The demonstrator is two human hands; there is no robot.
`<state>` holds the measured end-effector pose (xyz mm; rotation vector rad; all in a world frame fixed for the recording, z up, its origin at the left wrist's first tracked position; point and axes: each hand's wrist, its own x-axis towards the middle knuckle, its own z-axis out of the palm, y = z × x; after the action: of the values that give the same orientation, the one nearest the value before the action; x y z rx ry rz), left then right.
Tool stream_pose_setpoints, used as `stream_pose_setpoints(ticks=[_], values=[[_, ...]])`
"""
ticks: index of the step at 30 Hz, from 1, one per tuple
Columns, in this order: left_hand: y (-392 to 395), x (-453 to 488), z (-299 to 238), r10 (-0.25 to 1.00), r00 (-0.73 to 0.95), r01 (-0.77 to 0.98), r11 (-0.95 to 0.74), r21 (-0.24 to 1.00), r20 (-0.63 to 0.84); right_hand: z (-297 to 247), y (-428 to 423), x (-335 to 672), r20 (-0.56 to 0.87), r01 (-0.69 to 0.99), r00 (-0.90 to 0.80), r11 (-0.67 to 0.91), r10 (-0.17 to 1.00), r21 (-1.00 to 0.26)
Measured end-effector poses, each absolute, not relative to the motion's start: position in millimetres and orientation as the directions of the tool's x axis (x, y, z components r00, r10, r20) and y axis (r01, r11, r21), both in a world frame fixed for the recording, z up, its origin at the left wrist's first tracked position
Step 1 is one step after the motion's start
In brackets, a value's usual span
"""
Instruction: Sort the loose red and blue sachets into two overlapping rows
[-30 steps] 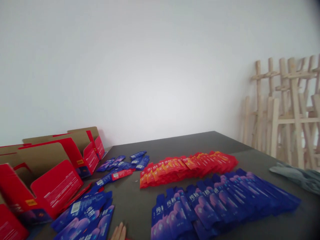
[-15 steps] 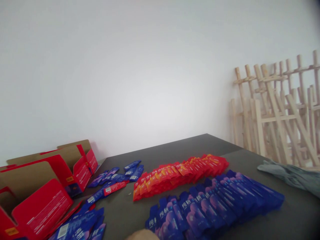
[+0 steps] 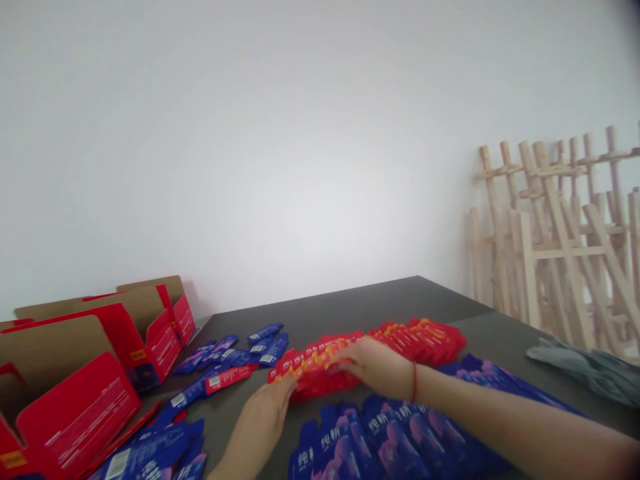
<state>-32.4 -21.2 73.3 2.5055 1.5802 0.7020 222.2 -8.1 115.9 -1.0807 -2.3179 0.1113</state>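
Now | both hands' fingers spread flat, L hand [image 3: 265,410] & R hand [image 3: 373,367] on red sachets [image 3: 420,333] | blue sachets [image 3: 380,433] nearer, boxes [image 3: 75,393] L

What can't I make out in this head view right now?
- Red sachets: those under the right hand are hidden.
- Left hand: whether its fingertips pinch a sachet; blurred.
- Blue sachets: partly covered by the right forearm, cut by the bottom edge.
- Red cartons: print too small.

Boxes [image 3: 75,393] left – sachets [image 3: 400,340] apparently behind pouches [image 3: 380,433].
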Motion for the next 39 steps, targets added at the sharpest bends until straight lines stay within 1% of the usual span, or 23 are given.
stream_pose_setpoints(ticks=[1,3,5,6,8,13,17,20,23,26,29,31,34,39], values=[[-9.6,-23.0,73.4,0.860,0.350,0.826,-0.470,0.312,0.371,122.5,2.7,231.3,0.418,0.736,-0.513,0.635,0.750,-0.235],[10.2,-2.0,68.3,0.839,0.372,0.814,-0.500,0.296,0.397,128.5,24.6,243.5,0.363,0.847,-0.474,0.529,0.802,-0.062],[23.5,18.5,59.1,0.830,0.399,0.810,-0.518,0.274,0.390,122.1,43.5,247.2,0.327,0.886,-0.461,0.451,0.825,0.110],[27.6,27.1,54.3,0.826,0.416,0.808,-0.528,0.262,0.381,114.7,50.5,246.4,0.308,0.885,-0.465,0.433,0.830,0.170],[31.6,38.8,45.8,0.817,0.446,0.802,-0.546,0.241,0.366,94.2,58.7,241.4,0.273,0.876,-0.477,0.427,0.835,0.226],[29.3,44.0,32.6,0.811,0.468,0.807,-0.554,0.205,0.351,46.8,51.6,226.7,0.216,0.871,-0.483,0.441,0.848,0.218],[25.8,42.8,29.3,0.830,0.444,0.833,-0.521,0.185,0.336,38.7,43.1,223.7,0.184,0.874,-0.481,0.451,0.857,0.182],[32.2,28.3,34.3,0.863,0.377,0.880,-0.447,0.160,0.336,39.6,43.8,224.6,0.144,0.880,-0.465,0.438,0.874,0.185],[47.0,-10.2,42.0,0.915,0.240,0.951,-0.289,0.109,0.325,34.6,47.1,225.9,0.108,0.874,-0.461,0.428,0.881,0.231],[58.3,-60.0,43.3,0.952,0.034,0.999,-0.045,0.029,0.303,26.4,49.5,227.3,0.103,0.862,-0.469,0.430,0.877,0.269],[59.2,-96.8,37.1,0.945,-0.142,0.985,0.165,-0.056,0.295,21.8,50.4,228.3,0.108,0.865,-0.463,0.422,0.880,0.273],[56.3,-109.0,33.1,0.934,-0.202,0.964,0.243,-0.108,0.293,21.9,50.5,228.5,0.105,0.869,-0.459,0.421,0.882,0.262],[51.2,-113.6,32.3,0.933,-0.213,0.946,0.271,-0.176,0.291,23.9,50.1,228.5,0.087,0.871,-0.451,0.417,0.888,0.262],[38.6,-104.8,39.5,0.950,-0.148,0.950,0.213,-0.228,0.274,26.5,49.2,230.4,0.075,0.874,-0.446,0.415,0.892,0.253]])
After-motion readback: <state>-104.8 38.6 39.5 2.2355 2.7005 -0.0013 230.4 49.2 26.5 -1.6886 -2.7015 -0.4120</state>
